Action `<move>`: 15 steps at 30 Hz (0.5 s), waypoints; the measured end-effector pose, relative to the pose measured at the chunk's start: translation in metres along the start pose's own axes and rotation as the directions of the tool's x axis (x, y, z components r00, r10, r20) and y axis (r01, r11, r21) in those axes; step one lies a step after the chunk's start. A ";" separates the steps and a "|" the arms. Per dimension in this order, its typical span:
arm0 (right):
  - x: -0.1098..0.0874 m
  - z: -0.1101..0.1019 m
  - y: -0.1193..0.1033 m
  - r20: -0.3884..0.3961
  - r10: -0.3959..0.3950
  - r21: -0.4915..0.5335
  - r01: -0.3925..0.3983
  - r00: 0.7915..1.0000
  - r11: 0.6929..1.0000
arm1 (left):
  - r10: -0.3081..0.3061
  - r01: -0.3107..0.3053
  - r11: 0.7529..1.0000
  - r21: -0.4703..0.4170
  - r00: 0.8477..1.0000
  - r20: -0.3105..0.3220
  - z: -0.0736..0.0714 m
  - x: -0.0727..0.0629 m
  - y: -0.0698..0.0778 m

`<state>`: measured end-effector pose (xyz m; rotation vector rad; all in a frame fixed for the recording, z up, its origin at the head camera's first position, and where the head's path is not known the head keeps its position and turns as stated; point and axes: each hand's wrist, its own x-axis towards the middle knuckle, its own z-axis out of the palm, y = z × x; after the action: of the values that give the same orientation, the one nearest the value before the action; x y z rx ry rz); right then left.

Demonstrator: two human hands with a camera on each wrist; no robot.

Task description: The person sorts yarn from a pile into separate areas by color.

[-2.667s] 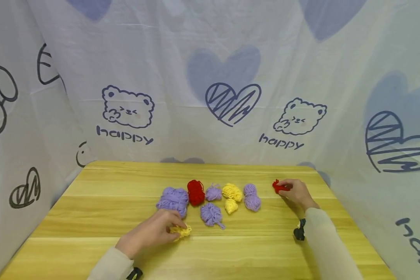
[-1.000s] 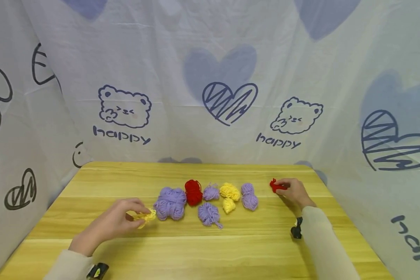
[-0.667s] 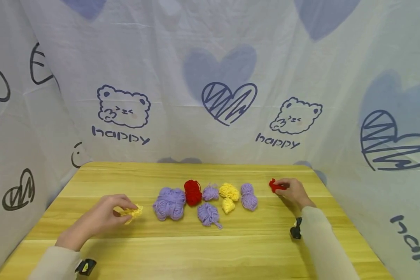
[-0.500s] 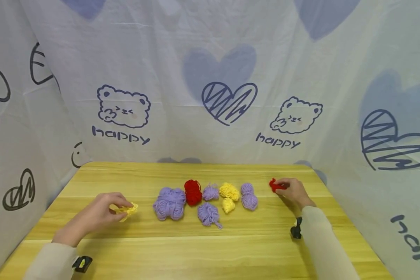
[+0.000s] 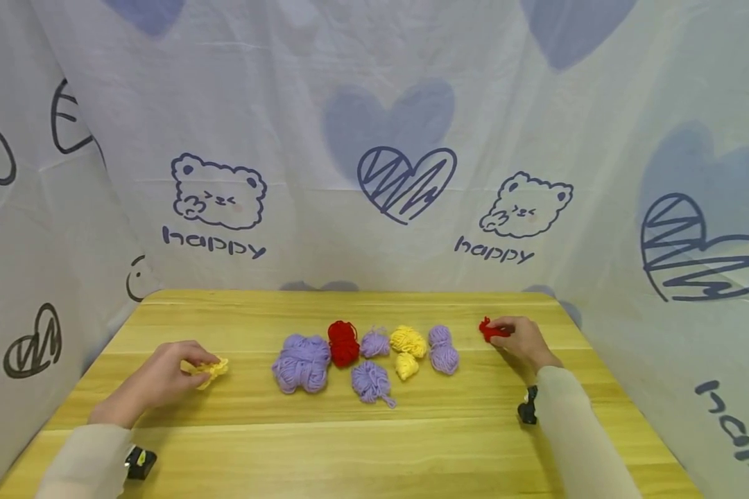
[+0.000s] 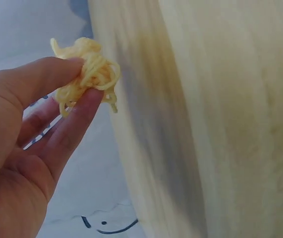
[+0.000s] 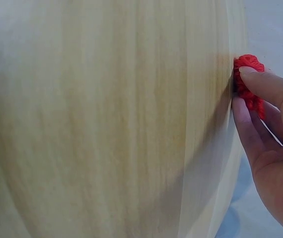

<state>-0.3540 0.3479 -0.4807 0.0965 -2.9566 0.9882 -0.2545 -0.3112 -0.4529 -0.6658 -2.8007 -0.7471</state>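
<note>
On the left side of the table my left hand [image 5: 165,374] pinches a small tangle of yellow yarn [image 5: 213,373] between thumb and fingers. Close up in the left wrist view, loose loops stick out of that yellow yarn [image 6: 94,72]. At the table's right, my right hand [image 5: 524,339] pinches a small red yarn bundle [image 5: 490,330]. In the right wrist view the red bundle [image 7: 248,79] appears at or very near the tabletop; whether it touches is hard to tell. Part of it is hidden by the thumb.
Between my hands lie a large purple yarn bundle [image 5: 302,364], a red skein [image 5: 343,344], a small purple one [image 5: 375,342], a purple ball with a tail [image 5: 371,382], two yellow bundles [image 5: 408,341] and a purple skein [image 5: 444,350]. A printed curtain [image 5: 312,229] surrounds the wooden table [image 5: 324,450].
My left hand has carried the yellow yarn leftward, from in front of the large purple bundle to the left part of the table. My right hand stays in place with the red bundle.
</note>
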 end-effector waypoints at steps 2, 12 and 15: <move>0.000 -0.001 0.000 0.004 0.005 0.000 -0.005 1.000 1.000 | -0.018 0.018 1.000 0.003 1.000 -0.003 0.001 0.000 -0.005; 0.001 0.001 0.002 -0.001 0.002 -0.018 -0.002 1.000 1.000 | -0.063 0.063 0.998 0.013 0.998 0.017 0.003 0.008 -0.018; 0.001 0.001 0.001 0.002 0.008 -0.019 -0.008 1.000 1.000 | -0.073 0.072 0.997 0.014 0.997 0.021 0.002 0.011 -0.020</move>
<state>-0.3551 0.3476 -0.4822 0.0856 -2.9697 0.9609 -0.2740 -0.3213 -0.4603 -0.5765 -2.8609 -0.7369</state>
